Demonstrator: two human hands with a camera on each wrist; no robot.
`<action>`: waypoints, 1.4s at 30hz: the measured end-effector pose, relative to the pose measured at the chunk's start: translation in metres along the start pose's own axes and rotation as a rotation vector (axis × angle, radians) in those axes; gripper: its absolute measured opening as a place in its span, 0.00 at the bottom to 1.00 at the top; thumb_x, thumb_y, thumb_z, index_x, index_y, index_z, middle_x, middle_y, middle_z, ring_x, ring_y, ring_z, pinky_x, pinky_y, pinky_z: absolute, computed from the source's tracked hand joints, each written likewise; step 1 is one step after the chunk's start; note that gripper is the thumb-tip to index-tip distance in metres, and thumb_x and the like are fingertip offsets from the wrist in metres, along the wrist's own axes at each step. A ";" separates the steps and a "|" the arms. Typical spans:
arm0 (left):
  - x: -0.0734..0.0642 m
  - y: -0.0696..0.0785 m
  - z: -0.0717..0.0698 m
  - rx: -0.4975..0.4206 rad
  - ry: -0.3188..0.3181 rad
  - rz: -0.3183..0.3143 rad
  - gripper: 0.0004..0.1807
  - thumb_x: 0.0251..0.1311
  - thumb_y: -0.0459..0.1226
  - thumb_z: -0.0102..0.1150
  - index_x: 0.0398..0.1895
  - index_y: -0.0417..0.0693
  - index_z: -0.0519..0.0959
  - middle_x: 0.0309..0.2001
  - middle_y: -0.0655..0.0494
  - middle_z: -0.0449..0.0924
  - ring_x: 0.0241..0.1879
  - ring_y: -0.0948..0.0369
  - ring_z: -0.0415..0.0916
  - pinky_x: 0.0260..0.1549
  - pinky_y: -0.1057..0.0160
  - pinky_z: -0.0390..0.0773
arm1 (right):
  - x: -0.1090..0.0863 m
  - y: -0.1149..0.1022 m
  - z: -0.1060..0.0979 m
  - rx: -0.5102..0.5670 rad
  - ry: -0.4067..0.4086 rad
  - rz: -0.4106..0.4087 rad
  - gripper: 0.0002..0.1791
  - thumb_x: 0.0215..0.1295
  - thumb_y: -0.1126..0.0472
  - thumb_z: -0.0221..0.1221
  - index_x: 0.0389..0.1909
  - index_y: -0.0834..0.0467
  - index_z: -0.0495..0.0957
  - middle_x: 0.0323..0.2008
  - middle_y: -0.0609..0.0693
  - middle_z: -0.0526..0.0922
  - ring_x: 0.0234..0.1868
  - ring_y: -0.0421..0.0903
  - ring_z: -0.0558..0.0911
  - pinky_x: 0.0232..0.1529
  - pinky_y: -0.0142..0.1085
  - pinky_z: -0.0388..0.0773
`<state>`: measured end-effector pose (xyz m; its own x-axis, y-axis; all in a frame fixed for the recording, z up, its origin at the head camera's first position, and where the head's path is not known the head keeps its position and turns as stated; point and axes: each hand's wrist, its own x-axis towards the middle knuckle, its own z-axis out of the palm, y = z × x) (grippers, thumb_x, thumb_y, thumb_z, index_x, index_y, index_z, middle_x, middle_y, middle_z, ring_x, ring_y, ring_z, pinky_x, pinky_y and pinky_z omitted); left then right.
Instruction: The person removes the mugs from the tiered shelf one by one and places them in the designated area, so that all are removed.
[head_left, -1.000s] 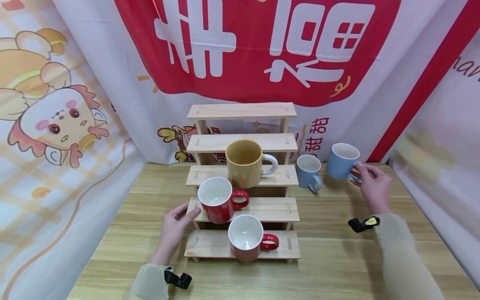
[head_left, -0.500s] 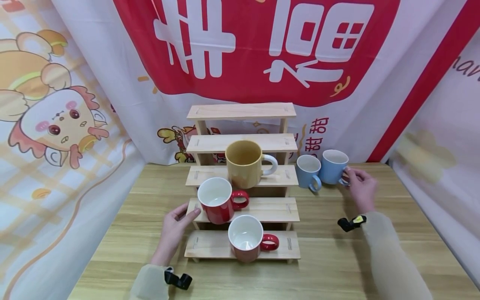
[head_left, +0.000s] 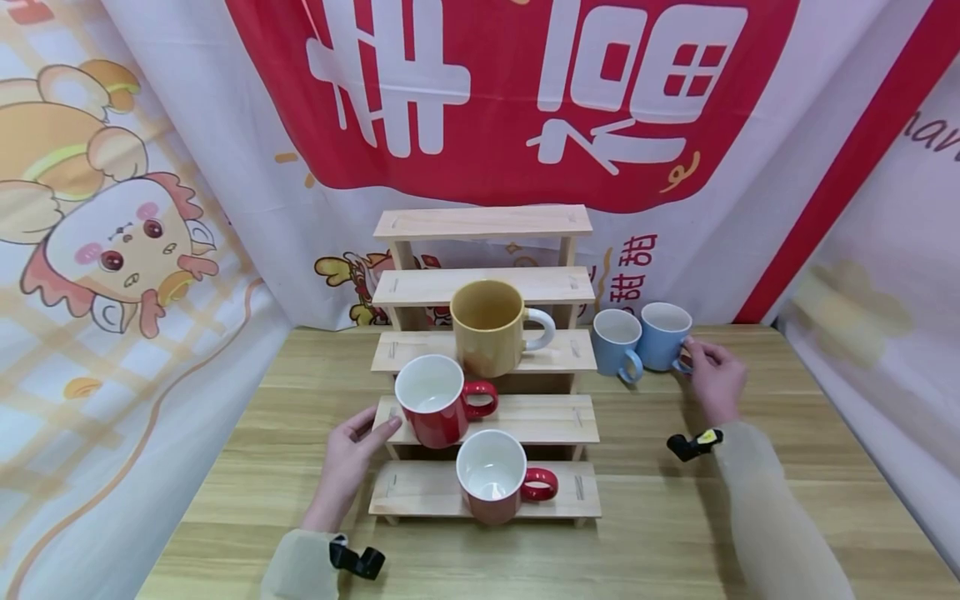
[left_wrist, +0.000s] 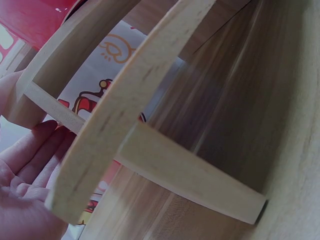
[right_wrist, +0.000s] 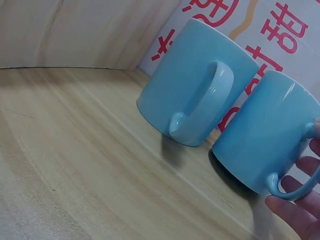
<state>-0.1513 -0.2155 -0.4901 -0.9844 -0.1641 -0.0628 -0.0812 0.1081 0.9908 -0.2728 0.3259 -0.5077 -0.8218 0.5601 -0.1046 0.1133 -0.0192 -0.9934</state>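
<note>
My right hand (head_left: 716, 379) holds a light-blue mug (head_left: 663, 337) by its handle, fingers passing through the loop in the right wrist view. A dark shadow lies under that mug's base (right_wrist: 250, 172); whether it touches the table fully I cannot tell. Close on its left stands a second blue mug (head_left: 617, 342), upright. At the stepped wooden rack (head_left: 390, 483), my left hand (head_left: 352, 450) grips the left end of the second step from the front, its thumb by the top of the board and the fingers beneath.
On the rack's lower steps stand a red mug (head_left: 442, 421) and another red-handled mug (head_left: 491, 492). A yellow mug (head_left: 487, 333) with a white handle stands on the middle step. Printed cloth (head_left: 480, 83) hangs behind the wooden table (head_left: 660, 533) and along its sides.
My right hand has moved left and slightly down with the blue mug, bringing it close beside the other blue mug. My left hand stays at the rack.
</note>
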 end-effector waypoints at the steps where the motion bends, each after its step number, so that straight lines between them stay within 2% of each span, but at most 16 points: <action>1: 0.000 0.000 0.000 -0.002 0.001 0.001 0.30 0.62 0.44 0.73 0.64 0.39 0.78 0.59 0.43 0.81 0.53 0.63 0.80 0.52 0.68 0.79 | -0.001 0.000 0.000 0.000 -0.004 0.001 0.22 0.67 0.48 0.67 0.54 0.59 0.84 0.58 0.60 0.82 0.54 0.49 0.85 0.43 0.33 0.83; 4: 0.000 0.000 0.000 -0.002 0.003 -0.005 0.30 0.62 0.44 0.73 0.64 0.39 0.77 0.59 0.43 0.80 0.53 0.63 0.80 0.52 0.68 0.79 | -0.005 0.002 0.000 -0.008 -0.009 0.005 0.20 0.67 0.49 0.68 0.53 0.57 0.85 0.56 0.58 0.83 0.54 0.49 0.84 0.45 0.33 0.83; 9: -0.001 0.001 -0.001 0.014 0.001 -0.026 0.32 0.61 0.47 0.73 0.65 0.41 0.77 0.61 0.43 0.79 0.54 0.62 0.79 0.52 0.69 0.78 | -0.010 0.008 0.000 0.060 -0.010 0.017 0.15 0.66 0.52 0.69 0.47 0.57 0.86 0.49 0.56 0.86 0.48 0.46 0.85 0.44 0.32 0.83; 12: -0.001 0.001 -0.001 0.018 0.001 -0.032 0.33 0.61 0.48 0.73 0.65 0.42 0.77 0.61 0.43 0.79 0.54 0.62 0.78 0.52 0.69 0.78 | -0.012 0.011 -0.001 0.078 -0.010 0.027 0.16 0.66 0.52 0.70 0.47 0.58 0.85 0.49 0.56 0.86 0.47 0.45 0.85 0.43 0.33 0.84; 17: -0.001 0.001 -0.001 0.016 0.006 -0.035 0.32 0.61 0.47 0.73 0.65 0.42 0.77 0.61 0.44 0.79 0.55 0.60 0.78 0.52 0.69 0.78 | -0.015 0.007 -0.005 0.073 -0.044 0.067 0.22 0.66 0.49 0.69 0.54 0.58 0.83 0.53 0.56 0.84 0.51 0.46 0.83 0.44 0.32 0.83; 22: -0.002 0.001 0.000 0.022 0.001 -0.039 0.33 0.60 0.49 0.73 0.65 0.43 0.77 0.62 0.45 0.79 0.57 0.58 0.77 0.53 0.69 0.78 | -0.017 -0.001 -0.010 0.055 -0.051 0.090 0.19 0.66 0.48 0.69 0.50 0.55 0.83 0.45 0.50 0.85 0.44 0.43 0.84 0.39 0.30 0.84; 26: -0.002 0.002 0.000 0.020 -0.006 -0.044 0.33 0.60 0.49 0.73 0.65 0.43 0.77 0.62 0.45 0.78 0.58 0.57 0.76 0.53 0.69 0.77 | -0.015 -0.011 -0.014 -0.010 -0.023 0.045 0.16 0.66 0.47 0.68 0.49 0.51 0.84 0.38 0.42 0.84 0.42 0.38 0.82 0.39 0.24 0.81; 28: -0.002 0.003 0.000 0.020 -0.008 -0.045 0.33 0.61 0.49 0.73 0.65 0.43 0.77 0.62 0.45 0.78 0.58 0.57 0.76 0.53 0.70 0.77 | -0.015 -0.020 -0.015 -0.013 -0.017 0.016 0.18 0.67 0.48 0.67 0.52 0.54 0.83 0.39 0.41 0.84 0.46 0.39 0.82 0.41 0.23 0.80; 33: -0.002 0.005 0.000 0.030 -0.008 -0.045 0.33 0.61 0.49 0.72 0.65 0.42 0.77 0.62 0.45 0.78 0.58 0.57 0.76 0.53 0.70 0.77 | -0.025 -0.050 -0.014 0.093 -0.031 -0.074 0.24 0.66 0.51 0.69 0.56 0.63 0.81 0.39 0.44 0.85 0.47 0.40 0.84 0.41 0.23 0.80; 37: -0.002 0.005 0.000 0.032 -0.009 -0.043 0.33 0.61 0.50 0.72 0.65 0.42 0.77 0.61 0.45 0.79 0.57 0.59 0.77 0.53 0.70 0.77 | -0.037 -0.073 -0.008 0.119 -0.064 -0.159 0.24 0.64 0.51 0.71 0.54 0.63 0.83 0.40 0.46 0.86 0.45 0.40 0.85 0.41 0.23 0.81; 42: -0.001 0.004 0.001 0.034 -0.006 -0.040 0.33 0.61 0.49 0.72 0.65 0.42 0.77 0.61 0.45 0.79 0.56 0.60 0.77 0.53 0.70 0.77 | -0.059 -0.101 0.004 -0.058 -0.122 -0.271 0.29 0.64 0.42 0.67 0.58 0.58 0.83 0.46 0.47 0.85 0.48 0.42 0.83 0.46 0.24 0.80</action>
<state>-0.1506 -0.2145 -0.4865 -0.9812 -0.1635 -0.1026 -0.1252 0.1345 0.9830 -0.2380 0.2913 -0.4015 -0.8868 0.4350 0.1558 -0.0905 0.1671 -0.9818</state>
